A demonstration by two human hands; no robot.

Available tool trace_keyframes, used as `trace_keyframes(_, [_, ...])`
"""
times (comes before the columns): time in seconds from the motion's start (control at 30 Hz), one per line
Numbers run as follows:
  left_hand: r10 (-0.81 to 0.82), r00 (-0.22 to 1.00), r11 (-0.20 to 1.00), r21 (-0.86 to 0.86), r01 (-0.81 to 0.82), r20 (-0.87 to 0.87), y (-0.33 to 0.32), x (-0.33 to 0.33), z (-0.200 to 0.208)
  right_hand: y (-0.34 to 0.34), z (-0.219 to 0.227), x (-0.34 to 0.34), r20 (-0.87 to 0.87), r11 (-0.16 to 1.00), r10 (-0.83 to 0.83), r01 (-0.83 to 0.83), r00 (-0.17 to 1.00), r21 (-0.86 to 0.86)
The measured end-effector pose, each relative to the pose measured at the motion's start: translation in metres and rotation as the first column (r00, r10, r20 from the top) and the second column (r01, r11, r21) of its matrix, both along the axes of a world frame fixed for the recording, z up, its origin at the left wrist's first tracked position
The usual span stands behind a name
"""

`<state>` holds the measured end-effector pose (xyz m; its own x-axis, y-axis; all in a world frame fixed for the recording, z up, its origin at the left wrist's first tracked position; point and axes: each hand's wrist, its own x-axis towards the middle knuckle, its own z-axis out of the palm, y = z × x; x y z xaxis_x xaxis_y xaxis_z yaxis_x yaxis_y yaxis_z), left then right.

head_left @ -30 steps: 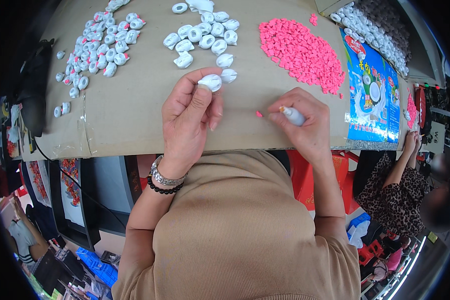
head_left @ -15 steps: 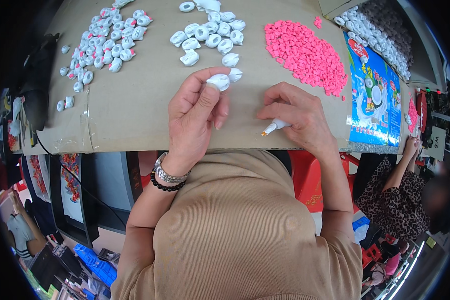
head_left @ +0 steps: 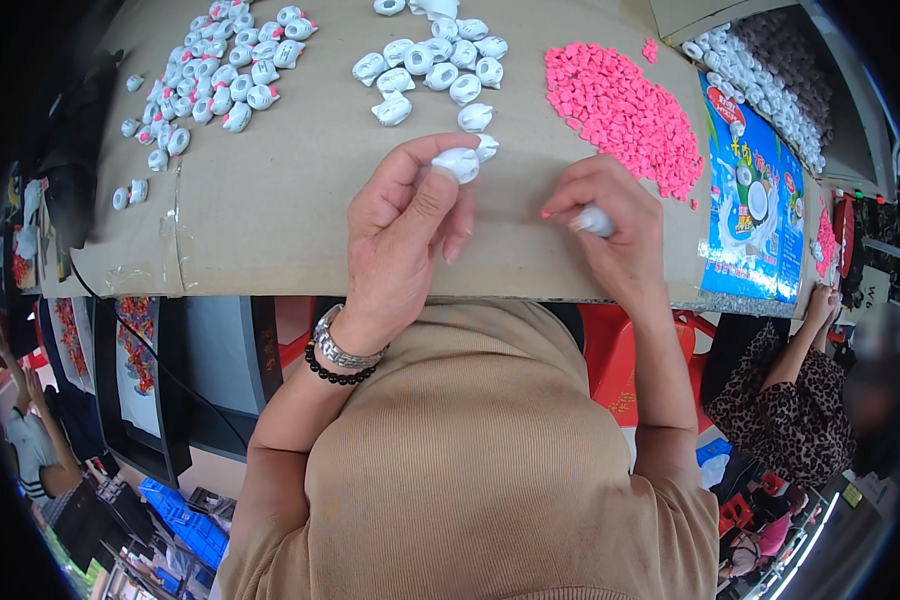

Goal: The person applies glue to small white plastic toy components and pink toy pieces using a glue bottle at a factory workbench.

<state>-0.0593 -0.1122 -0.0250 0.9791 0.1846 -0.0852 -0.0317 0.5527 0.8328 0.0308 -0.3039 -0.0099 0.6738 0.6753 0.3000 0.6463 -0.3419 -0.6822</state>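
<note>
My left hand (head_left: 405, 225) pinches a small white rounded plastic piece (head_left: 456, 166) between thumb and index finger. Just behind it shows another white piece (head_left: 487, 148); I cannot tell whether the fingers touch it. To the right, my right hand (head_left: 615, 215) is closed with a tiny pink piece (head_left: 546, 214) at its fingertips. A small white tube (head_left: 596, 221) is tucked in the same hand, its tip hidden. Beyond the hands lie loose white pieces (head_left: 440, 75) with oval openings and a heap of small pink pieces (head_left: 625, 115).
White pieces with pink parts (head_left: 220, 80) cluster at the far left of the brown tabletop (head_left: 260, 220). A blue printed sheet (head_left: 755, 200) lies right, beside a box of white pieces (head_left: 750, 85). A person in a leopard-print top (head_left: 785, 390) sits at right.
My right hand has turned, the tube's orange tip has gone from sight, and a pink piece now shows at its fingertips. My left hand keeps its white piece. The view has shifted slightly.
</note>
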Motion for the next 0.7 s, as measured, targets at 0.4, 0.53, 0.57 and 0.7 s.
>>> trace_keyframes(0.4, [0.005, 1.0, 0.999, 0.049, -0.005, 0.011, -0.021, -0.007, 0.003, 0.036, 0.019, -0.042, -0.919, 0.691, 0.177, 0.621, 0.353, 0.371])
trace_keyframes(0.53, [0.008, 0.996, 0.963, 0.267, -0.032, 0.09, -0.02, -0.009, -0.002, 0.038, 0.018, -0.043, -0.947, 0.697, 0.232, 0.642, 0.222, 0.321])
trace_keyframes(0.57, [0.013, 0.994, 0.944, 0.326, -0.047, 0.106, -0.02, -0.01, -0.003, 0.038, 0.017, -0.044, -0.953, 0.707, 0.25, 0.64, 0.171, 0.3])
trace_keyframes(0.7, [0.018, 0.986, 0.914, 0.396, -0.083, 0.164, -0.02, -0.01, -0.005, 0.037, 0.017, -0.046, -0.94, 0.692, 0.335, 0.658, 0.071, 0.296])
